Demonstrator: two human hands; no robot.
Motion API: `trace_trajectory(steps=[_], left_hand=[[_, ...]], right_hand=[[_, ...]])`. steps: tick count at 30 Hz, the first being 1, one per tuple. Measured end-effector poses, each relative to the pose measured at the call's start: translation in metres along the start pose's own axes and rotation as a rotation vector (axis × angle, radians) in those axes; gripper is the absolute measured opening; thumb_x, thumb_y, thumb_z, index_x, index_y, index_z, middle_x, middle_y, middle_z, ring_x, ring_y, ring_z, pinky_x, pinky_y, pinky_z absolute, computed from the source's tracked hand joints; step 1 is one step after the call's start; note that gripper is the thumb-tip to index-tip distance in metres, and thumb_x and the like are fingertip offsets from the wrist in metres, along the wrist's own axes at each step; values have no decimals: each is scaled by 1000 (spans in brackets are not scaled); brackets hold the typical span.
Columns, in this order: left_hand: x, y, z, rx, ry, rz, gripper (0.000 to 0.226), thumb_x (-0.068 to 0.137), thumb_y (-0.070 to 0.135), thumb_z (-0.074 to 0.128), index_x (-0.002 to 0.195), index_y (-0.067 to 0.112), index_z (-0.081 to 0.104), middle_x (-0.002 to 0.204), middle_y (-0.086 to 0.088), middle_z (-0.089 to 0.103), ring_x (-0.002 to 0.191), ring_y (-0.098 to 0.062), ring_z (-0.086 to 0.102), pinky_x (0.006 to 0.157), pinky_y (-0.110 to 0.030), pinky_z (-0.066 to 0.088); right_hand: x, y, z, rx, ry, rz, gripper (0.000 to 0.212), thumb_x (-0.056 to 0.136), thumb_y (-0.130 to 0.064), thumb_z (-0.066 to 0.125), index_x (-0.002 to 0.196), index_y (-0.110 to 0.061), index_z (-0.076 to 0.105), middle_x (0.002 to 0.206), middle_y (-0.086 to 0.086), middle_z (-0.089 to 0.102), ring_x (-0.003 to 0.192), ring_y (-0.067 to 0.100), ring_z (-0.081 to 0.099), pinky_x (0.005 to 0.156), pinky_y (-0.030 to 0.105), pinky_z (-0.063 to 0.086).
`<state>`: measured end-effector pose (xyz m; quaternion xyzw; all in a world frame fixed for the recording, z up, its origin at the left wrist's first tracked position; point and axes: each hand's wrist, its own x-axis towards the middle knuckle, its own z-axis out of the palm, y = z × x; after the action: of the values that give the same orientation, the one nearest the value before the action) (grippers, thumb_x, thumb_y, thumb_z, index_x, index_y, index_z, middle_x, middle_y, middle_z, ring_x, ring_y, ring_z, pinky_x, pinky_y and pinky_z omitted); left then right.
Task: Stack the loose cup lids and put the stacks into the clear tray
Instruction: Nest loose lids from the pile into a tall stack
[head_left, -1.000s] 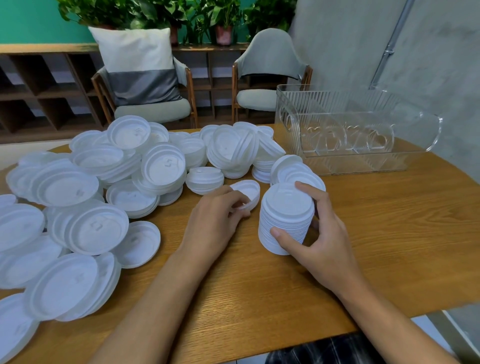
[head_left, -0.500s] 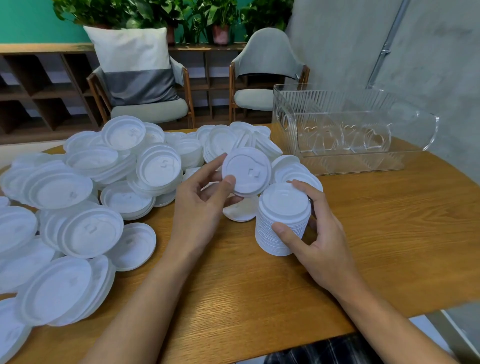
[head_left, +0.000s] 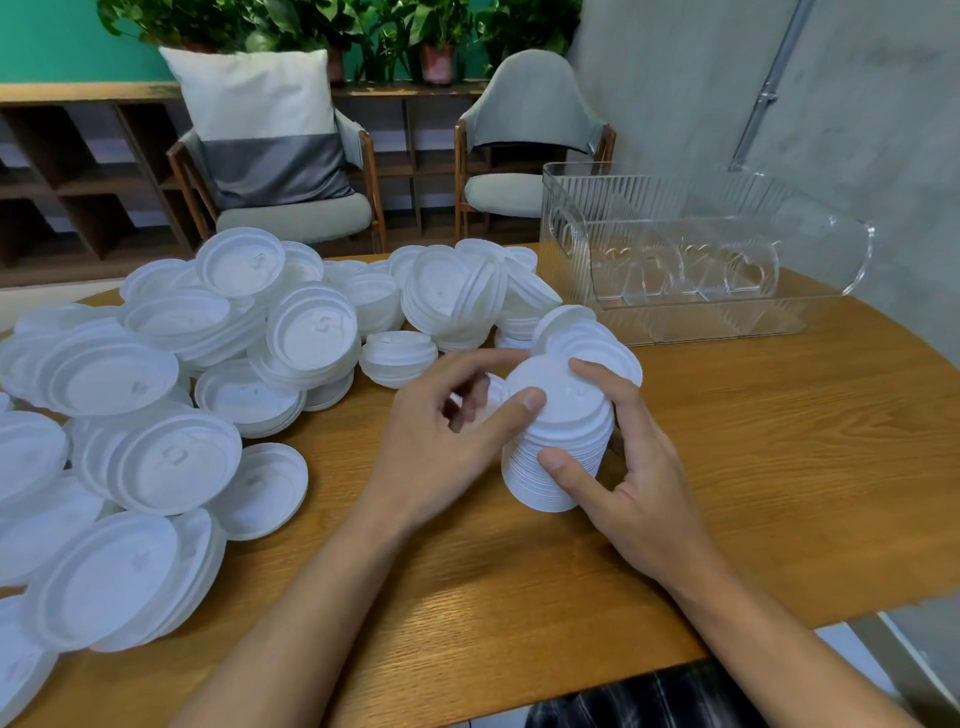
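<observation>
From my remote seat I see the right hand wrapped round the stack of white lids, thumb on the near side and fingers curled over the far side, holding it upright on the wooden table. The left hand is at the stack's top: its thumb lies on the top lid and its forefinger reaches to that lid's far rim, so it pinches the lid between them, with the other fingers loosely curled behind. The top lid sits level on the stack. A few more lids lean just behind the stack. The loose lids lie heaped over the left half of the table, some nested in short piles. The clear tray stands at the table's far right, beyond the stack and apart from both hands.
</observation>
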<state>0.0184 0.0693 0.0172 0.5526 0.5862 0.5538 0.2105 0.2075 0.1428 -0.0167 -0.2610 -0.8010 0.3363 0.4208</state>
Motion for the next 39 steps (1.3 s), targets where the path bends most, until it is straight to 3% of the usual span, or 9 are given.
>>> trace_trajectory(steps=[3,5,8,12,15,20,29,34,39], left_hand=[[1,1,-6,-103,-170,20,58,89,32,73,145,30,60,136,11,64,129,-13,59,103,-29,50],[0,1,-6,-205,-239,20,64,89,11,73,150,23,55,143,5,64,137,-13,56,113,-31,47],[1,0,-3,-199,-170,31,68,84,11,82,146,23,58,132,7,71,129,-12,63,106,-25,50],[-1,0,5,-58,-67,14,71,70,45,91,137,36,66,121,10,65,119,-10,62,93,-17,49],[-1,-1,6,-44,-95,1,66,70,54,86,131,38,67,126,11,63,124,-8,59,97,-21,49],[1,2,-2,-227,-235,-28,58,86,14,76,141,21,62,138,8,68,134,-11,60,112,-34,49],[-1,-1,6,-84,-140,-21,63,75,48,88,133,39,67,132,13,62,128,-9,59,102,-33,52],[-1,3,2,-162,-155,-40,56,82,24,86,135,26,68,128,11,73,125,-9,65,108,-39,53],[-1,1,4,-88,-97,-1,57,75,28,93,128,26,71,123,13,74,121,-9,66,103,-36,55]], right_hand=[[-1,0,0,23,-28,-7,63,90,-49,71,146,-43,43,144,-16,54,136,14,54,106,28,48],[-2,0,0,30,-37,-10,64,91,-48,71,148,-43,42,145,-17,54,137,15,53,107,34,50],[-2,-1,0,52,-39,22,73,89,-51,73,152,-42,38,147,-18,53,138,13,53,108,36,50],[-2,-1,0,61,-44,32,76,89,-50,74,155,-40,37,146,-16,53,138,14,53,108,39,51],[-2,-1,0,69,-43,38,74,89,-50,73,153,-38,39,145,-15,55,136,17,55,106,41,52],[-2,-1,1,75,-35,44,76,88,-52,75,153,-36,39,148,-13,54,138,18,53,109,48,50],[-1,-1,0,71,-40,53,80,87,-52,76,155,-34,40,147,-12,55,139,18,53,108,47,51],[-2,-2,-1,64,-54,69,81,85,-58,75,155,-40,37,148,-17,53,140,13,51,109,47,50],[-1,-2,-1,68,-52,68,83,85,-55,77,156,-35,39,147,-17,55,139,12,52,108,45,51]])
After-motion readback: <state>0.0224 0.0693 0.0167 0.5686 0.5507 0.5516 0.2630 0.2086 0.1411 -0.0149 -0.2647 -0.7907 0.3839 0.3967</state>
